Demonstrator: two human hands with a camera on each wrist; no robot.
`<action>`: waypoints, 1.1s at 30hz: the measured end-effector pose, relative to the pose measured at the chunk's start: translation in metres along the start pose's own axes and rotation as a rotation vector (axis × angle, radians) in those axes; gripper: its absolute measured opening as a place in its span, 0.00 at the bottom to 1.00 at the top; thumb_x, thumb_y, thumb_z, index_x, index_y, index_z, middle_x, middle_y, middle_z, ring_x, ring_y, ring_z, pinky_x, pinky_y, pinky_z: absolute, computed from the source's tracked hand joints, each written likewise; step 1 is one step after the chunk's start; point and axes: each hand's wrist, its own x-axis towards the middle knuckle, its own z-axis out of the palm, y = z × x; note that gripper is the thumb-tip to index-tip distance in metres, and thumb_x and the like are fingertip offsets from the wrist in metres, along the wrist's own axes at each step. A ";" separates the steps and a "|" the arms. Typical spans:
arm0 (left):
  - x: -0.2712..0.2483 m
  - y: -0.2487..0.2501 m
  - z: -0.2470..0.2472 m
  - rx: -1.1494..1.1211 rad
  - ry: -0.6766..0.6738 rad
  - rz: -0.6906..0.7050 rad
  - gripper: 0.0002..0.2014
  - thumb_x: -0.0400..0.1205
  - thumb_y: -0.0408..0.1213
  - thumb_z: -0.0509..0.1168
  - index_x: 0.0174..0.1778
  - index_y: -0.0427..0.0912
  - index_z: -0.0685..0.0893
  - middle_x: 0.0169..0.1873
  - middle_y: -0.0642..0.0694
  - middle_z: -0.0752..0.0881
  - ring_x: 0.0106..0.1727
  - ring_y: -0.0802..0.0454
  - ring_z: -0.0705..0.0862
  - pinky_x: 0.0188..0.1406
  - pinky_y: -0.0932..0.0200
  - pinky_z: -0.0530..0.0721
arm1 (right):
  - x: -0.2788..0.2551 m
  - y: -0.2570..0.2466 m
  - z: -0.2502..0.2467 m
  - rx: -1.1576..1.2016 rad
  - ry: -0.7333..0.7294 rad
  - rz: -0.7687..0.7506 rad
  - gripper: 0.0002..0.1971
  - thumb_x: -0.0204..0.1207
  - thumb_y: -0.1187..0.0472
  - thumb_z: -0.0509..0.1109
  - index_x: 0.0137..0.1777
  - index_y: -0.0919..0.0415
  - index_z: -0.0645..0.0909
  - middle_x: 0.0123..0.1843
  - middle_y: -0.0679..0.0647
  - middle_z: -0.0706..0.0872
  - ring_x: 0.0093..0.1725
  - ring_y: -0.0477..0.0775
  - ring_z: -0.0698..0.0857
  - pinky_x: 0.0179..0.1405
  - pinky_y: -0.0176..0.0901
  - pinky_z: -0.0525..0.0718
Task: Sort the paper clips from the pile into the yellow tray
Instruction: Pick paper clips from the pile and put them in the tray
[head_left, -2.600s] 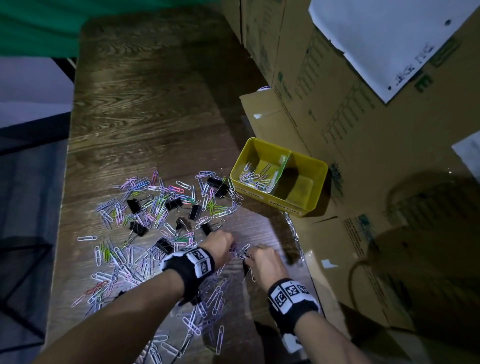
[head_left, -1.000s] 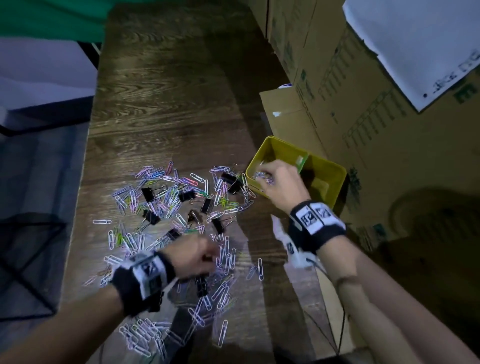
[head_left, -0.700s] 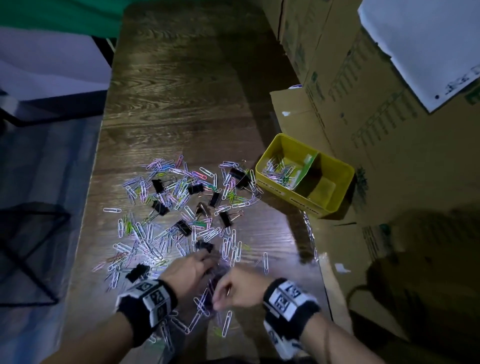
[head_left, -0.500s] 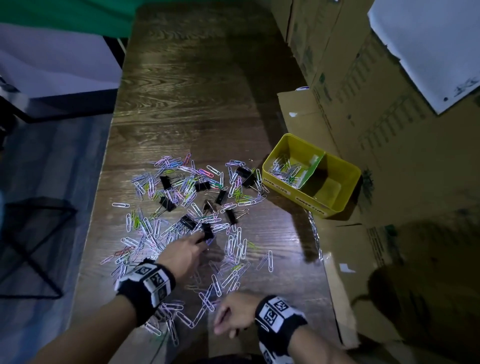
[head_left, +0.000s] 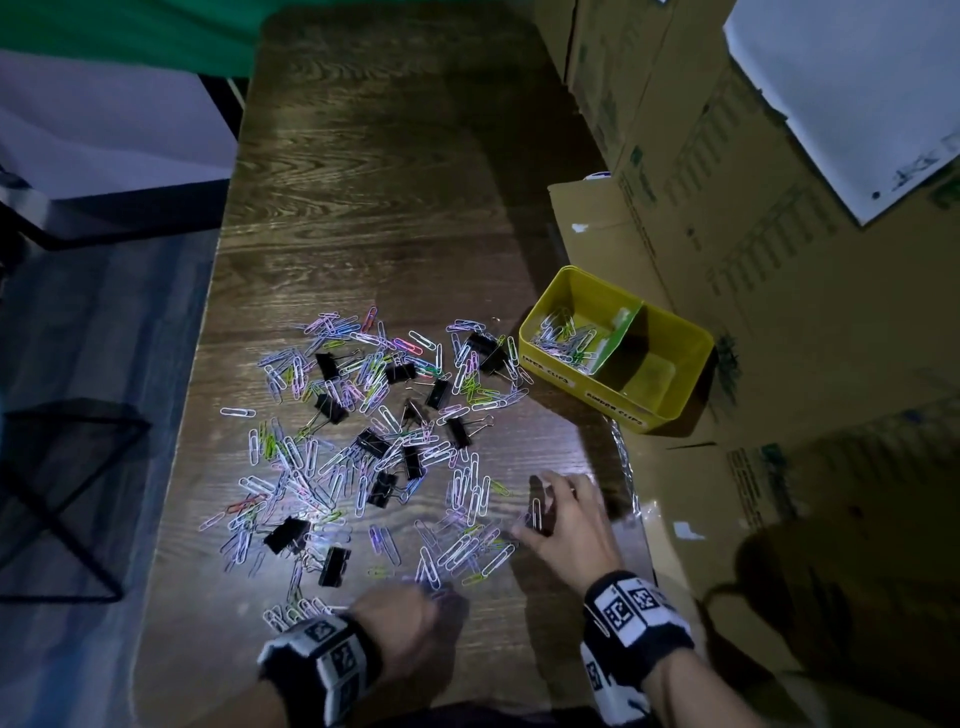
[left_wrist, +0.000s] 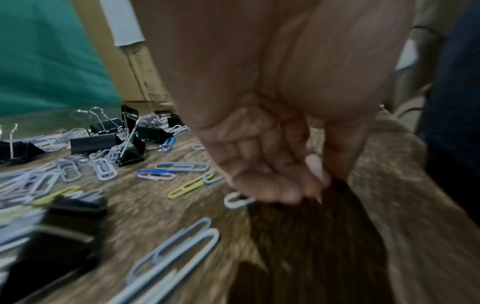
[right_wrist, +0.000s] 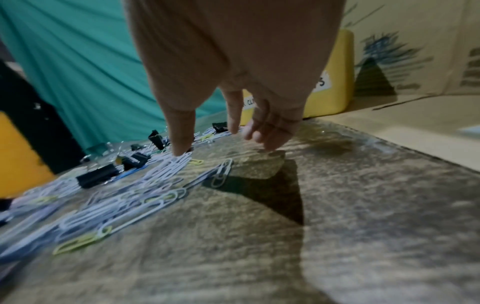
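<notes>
Coloured paper clips (head_left: 374, 426) lie scattered on the wooden table (head_left: 363, 182), mixed with black binder clips (head_left: 371, 441). The yellow tray (head_left: 550, 364) stands to the pile's right, against the boxes. Its left compartment holds several paper clips (head_left: 563, 338), and a green divider (head_left: 618, 332) splits it. My right hand (head_left: 540, 506) hovers at the pile's right edge with its fingers spread. In the right wrist view the right hand (right_wrist: 207, 142) has its thumb tip on white clips (right_wrist: 166, 170), before the yellow tray (right_wrist: 335, 96). My left hand (head_left: 415, 603) is at the pile's near edge. In its wrist view the left hand (left_wrist: 311, 185) is curled, thumb against fingertips, over a pale blue clip (left_wrist: 237, 200).
Stacked cardboard boxes (head_left: 779, 260) wall off the table's right side, with a flat cardboard flap (head_left: 597, 223) behind the tray. A chain of clips (head_left: 623, 467) runs along the table's right edge. A black wire frame (head_left: 62, 493) stands on the floor at left.
After reaching the tray a second ago, my right hand returned and now spreads at the pile's right edge. My left hand drew back from the pile's middle to its near edge.
</notes>
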 end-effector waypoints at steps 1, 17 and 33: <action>0.010 -0.004 0.001 0.000 0.039 0.021 0.15 0.76 0.48 0.48 0.51 0.45 0.74 0.48 0.37 0.84 0.48 0.37 0.85 0.42 0.50 0.83 | -0.003 -0.003 0.003 -0.045 -0.039 -0.002 0.46 0.66 0.38 0.75 0.80 0.51 0.60 0.71 0.54 0.67 0.73 0.56 0.65 0.73 0.49 0.69; 0.063 -0.017 -0.016 0.071 0.343 -0.089 0.31 0.79 0.41 0.64 0.77 0.53 0.61 0.78 0.39 0.60 0.73 0.34 0.63 0.69 0.40 0.73 | -0.021 -0.024 0.041 -0.081 -0.061 -0.096 0.35 0.74 0.51 0.73 0.79 0.50 0.62 0.72 0.56 0.62 0.71 0.56 0.69 0.71 0.47 0.74; 0.071 -0.038 -0.008 -0.104 0.531 0.099 0.08 0.78 0.23 0.60 0.46 0.36 0.83 0.42 0.39 0.87 0.45 0.42 0.85 0.47 0.49 0.83 | 0.006 -0.014 0.029 0.026 -0.076 -0.123 0.14 0.79 0.59 0.69 0.63 0.57 0.84 0.61 0.54 0.79 0.60 0.55 0.80 0.65 0.44 0.78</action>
